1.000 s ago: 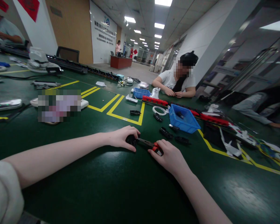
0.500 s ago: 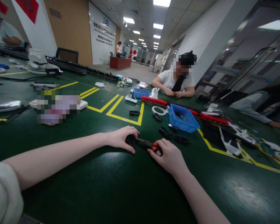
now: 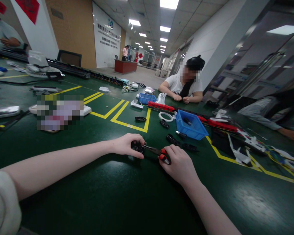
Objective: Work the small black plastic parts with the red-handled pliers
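Note:
My left hand [image 3: 127, 145] rests on the green table [image 3: 127, 192] with its fingers closed round a small black plastic part [image 3: 137, 146]. My right hand [image 3: 178, 164] grips the red-and-black handles of a pair of pliers [image 3: 159, 153]. The pliers' dark jaws reach left to the black part between my hands. Several more black parts [image 3: 172, 139] lie just beyond my right hand, near a blue bin [image 3: 191, 125].
A person in a white shirt [image 3: 183, 86] sits across the table behind a second blue bin [image 3: 147, 98] and a red strip [image 3: 161, 106]. Another person's arm [image 3: 267, 117] lies at the right. Yellow tape lines [image 3: 129, 124], a white ring [image 3: 165, 116] and scattered white pieces [image 3: 242, 153] lie around.
Both hands have stayed almost in place. My left hand's fingers have curled a little tighter on the black part, and the view has shifted slightly.

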Available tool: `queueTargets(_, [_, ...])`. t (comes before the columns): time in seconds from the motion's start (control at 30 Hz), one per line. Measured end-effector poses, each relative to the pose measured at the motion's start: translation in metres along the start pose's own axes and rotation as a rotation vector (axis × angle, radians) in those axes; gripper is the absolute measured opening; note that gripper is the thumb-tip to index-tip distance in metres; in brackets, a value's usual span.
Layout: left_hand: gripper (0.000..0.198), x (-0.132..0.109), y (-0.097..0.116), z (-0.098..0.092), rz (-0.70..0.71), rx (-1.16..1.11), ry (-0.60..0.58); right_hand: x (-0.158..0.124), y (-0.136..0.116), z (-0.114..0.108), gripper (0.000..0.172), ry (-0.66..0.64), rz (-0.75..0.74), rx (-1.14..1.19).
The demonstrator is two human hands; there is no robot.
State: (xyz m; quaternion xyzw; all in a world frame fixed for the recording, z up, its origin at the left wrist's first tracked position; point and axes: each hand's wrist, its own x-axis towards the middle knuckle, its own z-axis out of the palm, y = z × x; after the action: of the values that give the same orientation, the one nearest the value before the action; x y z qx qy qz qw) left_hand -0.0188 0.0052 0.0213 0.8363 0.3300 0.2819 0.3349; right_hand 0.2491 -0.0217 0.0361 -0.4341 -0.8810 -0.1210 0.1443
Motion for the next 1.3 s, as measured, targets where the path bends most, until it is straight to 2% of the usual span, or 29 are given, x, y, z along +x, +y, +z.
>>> queueTargets(0.27, [0.04,-0.0002,0.0034,0.0014,0.047,-0.038,0.046,-0.0002,-0.0013,0.0021,0.018,0.004,-0.001,-0.014])
queueTargets(0.47, [0.041,-0.0005,0.005,0.0005,0.019,-0.023,0.042,0.0,-0.0007,0.0016,0.018,0.014,0.008,-0.036])
queueTargets(0.67, [0.054,-0.0022,0.0045,0.0019,-0.067,-0.008,0.045,-0.0002,-0.0021,0.0005,0.021,0.037,-0.025,-0.113])
queueTargets(0.87, [0.079,-0.0033,0.0041,0.0041,-0.073,0.031,0.05,-0.0002,-0.002,-0.0005,0.024,0.035,-0.056,-0.128])
queueTargets(1.03, [0.073,-0.0022,0.0053,0.0027,-0.018,0.072,0.012,-0.0009,-0.0014,0.001,0.025,0.07,-0.087,-0.101])
queueTargets(1.3, [0.066,-0.0011,0.0075,0.0012,-0.027,0.091,-0.017,-0.0008,-0.0015,0.0001,0.03,0.145,-0.077,-0.168])
